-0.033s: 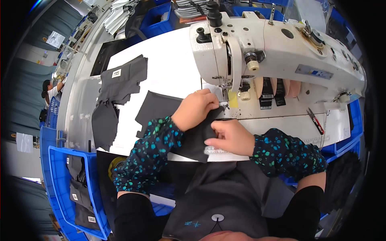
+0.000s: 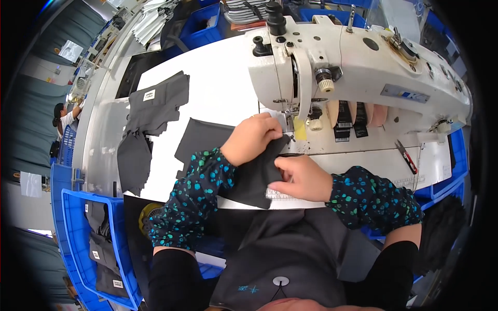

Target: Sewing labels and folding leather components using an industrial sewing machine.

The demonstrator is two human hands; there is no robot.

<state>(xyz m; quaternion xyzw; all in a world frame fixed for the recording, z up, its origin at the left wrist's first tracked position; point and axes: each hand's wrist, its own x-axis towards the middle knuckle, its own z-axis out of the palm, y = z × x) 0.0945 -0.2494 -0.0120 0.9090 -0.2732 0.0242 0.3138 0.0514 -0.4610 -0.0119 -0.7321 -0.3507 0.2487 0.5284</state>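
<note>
Dark grey fabric panel: matte, angular, lying flat on the smooth white tabletop, its 1 o'clock corner near the metal presser foot of your white sewing machine. Your left hand: fingers bent down onto that corner; can't tell pinch from press. Your right hand: half curled, thumb at the panel's 3 o'clock edge; can't tell if it grips. Versus earlier: right hand and the panel's near corner sit slightly farther toward 3 o'clock; left practically unmoved. Edges: panel's 6 o'clock corner reaches the tabletop's front edge, ruler strip just beside; red-handled snips at 3; ragged grey fabric stack at 10. Widest room: tabletop at 11.
</note>
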